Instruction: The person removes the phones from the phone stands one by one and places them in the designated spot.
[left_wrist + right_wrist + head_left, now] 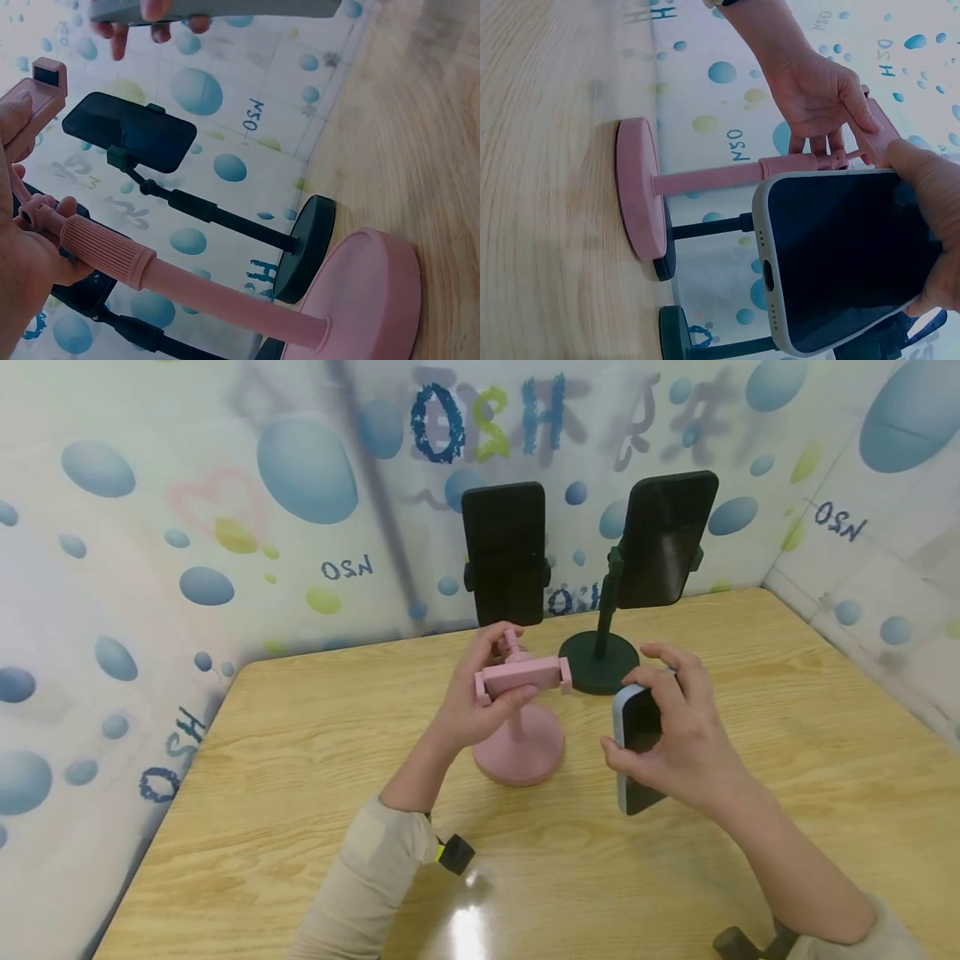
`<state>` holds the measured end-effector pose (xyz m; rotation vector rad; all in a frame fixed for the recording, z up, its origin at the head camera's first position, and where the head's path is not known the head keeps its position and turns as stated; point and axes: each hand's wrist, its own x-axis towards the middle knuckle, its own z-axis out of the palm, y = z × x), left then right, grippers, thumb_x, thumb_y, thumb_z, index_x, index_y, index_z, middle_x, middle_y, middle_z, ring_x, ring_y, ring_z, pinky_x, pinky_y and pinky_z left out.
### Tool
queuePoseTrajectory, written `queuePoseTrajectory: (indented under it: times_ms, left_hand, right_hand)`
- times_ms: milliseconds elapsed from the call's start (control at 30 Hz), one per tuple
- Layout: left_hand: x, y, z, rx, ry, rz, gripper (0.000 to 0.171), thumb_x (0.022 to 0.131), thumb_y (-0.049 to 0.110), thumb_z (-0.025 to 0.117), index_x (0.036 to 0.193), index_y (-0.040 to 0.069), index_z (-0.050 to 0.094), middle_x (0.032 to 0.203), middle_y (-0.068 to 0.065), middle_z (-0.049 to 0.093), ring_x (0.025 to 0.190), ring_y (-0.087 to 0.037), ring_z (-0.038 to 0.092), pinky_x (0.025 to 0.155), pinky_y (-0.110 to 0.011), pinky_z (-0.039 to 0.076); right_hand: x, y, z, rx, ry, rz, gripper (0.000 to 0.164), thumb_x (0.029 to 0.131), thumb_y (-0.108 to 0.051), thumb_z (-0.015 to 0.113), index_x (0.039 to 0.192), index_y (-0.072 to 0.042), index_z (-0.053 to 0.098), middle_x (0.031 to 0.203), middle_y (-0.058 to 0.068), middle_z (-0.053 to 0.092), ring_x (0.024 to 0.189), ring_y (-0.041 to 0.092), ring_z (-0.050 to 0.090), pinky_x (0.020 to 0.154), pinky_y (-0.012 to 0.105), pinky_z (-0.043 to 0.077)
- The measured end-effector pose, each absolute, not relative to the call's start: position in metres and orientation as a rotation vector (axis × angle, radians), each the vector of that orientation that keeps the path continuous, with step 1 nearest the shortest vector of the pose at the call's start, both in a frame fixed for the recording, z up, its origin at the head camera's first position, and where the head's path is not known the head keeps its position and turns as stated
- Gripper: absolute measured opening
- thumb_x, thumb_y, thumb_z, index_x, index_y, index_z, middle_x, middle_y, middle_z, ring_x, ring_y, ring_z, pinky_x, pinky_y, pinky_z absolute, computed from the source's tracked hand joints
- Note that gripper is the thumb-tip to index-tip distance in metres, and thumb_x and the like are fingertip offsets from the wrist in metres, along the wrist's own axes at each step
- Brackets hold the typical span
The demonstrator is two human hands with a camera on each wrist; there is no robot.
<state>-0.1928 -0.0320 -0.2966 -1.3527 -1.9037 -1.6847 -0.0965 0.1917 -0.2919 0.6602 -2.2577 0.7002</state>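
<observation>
My left hand [474, 700] grips the clamp head of a pink phone stand [525, 752], thumb along the clamp's front and fingers behind it. The stand's round base rests on the wooden table. To its right, my right hand [686, 731] holds a smartphone [628, 789] by its edges, apart from the stand in the head view. The phone has a dark screen and a pale frame, with its charging port showing in the right wrist view. In the left wrist view, the pink post [225, 300] rises from the base toward my left palm.
Behind stand a dark green phone stand [600, 662] holding a black phone [667, 539], and a black stand holding another phone [504, 556]. A patterned wall covering [300, 602] runs along the table's back edge. The wooden table [300, 743] extends to both sides.
</observation>
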Motion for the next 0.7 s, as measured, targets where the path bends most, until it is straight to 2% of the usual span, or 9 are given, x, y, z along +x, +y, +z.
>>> queuePoseTrajectory:
  times_ms: [100, 200, 367, 533, 700]
  left_hand:
    - [-0.195, -0.038, -0.295, -1.335, -1.889, -1.682, 0.066, 0.082, 0.04, 0.062, 0.118, -0.01, 0.038, 0.101, -0.022, 0.047, 0.089, -0.021, 0.047, 0.076, -0.027, 0.043]
    - [-0.198, -0.047, -0.293, -1.281, -1.873, -1.689, 0.066, 0.082, 0.041, 0.063, 0.116, -0.01, 0.04, 0.104, -0.023, 0.046, 0.092, -0.02, 0.046, 0.076, -0.025, 0.043]
    - [-0.205, -0.066, -0.289, -1.178, -1.857, -1.697, 0.067, 0.079, 0.042, 0.065, 0.114, -0.012, 0.045, 0.106, -0.026, 0.046, 0.094, -0.019, 0.045, 0.077, -0.024, 0.041]
    - [-0.215, -0.084, -0.282, -1.116, -1.855, -1.636, 0.066, 0.077, 0.041, 0.067, 0.114, -0.009, 0.047, 0.103, -0.012, 0.051, 0.091, -0.019, 0.046, 0.076, -0.025, 0.04]
    - [-0.231, -0.102, -0.274, -1.057, -1.81, -1.605, 0.063, 0.077, 0.039, 0.069, 0.113, -0.008, 0.049, 0.104, -0.008, 0.052, 0.092, -0.02, 0.047, 0.078, -0.025, 0.04]
  right_hand:
    - [-0.097, 0.194, -0.293, 0.63, -2.286, 0.695, 0.059, 0.059, -0.019, 0.073, 0.106, 0.0, 0.044, 0.128, 0.025, 0.034, 0.112, 0.038, 0.034, 0.073, 0.047, 0.044]
    - [-0.098, 0.195, -0.296, 0.575, -2.338, 0.694, 0.059, 0.057, -0.014, 0.076, 0.105, 0.0, 0.045, 0.126, 0.025, 0.035, 0.11, 0.039, 0.035, 0.072, 0.046, 0.042]
    - [-0.095, 0.197, -0.304, 0.495, -2.477, 0.707, 0.061, 0.058, -0.013, 0.079, 0.106, -0.001, 0.045, 0.124, 0.024, 0.035, 0.109, 0.041, 0.034, 0.07, 0.049, 0.042]
    - [-0.095, 0.201, -0.311, 0.444, -2.645, 0.725, 0.06, 0.062, -0.014, 0.078, 0.11, 0.0, 0.045, 0.12, 0.023, 0.035, 0.104, 0.039, 0.034, 0.071, 0.05, 0.042]
    - [-0.093, 0.203, -0.32, 0.399, -2.835, 0.73, 0.059, 0.066, -0.02, 0.075, 0.114, -0.004, 0.043, 0.12, 0.021, 0.034, 0.098, 0.039, 0.036, 0.066, 0.044, 0.043]
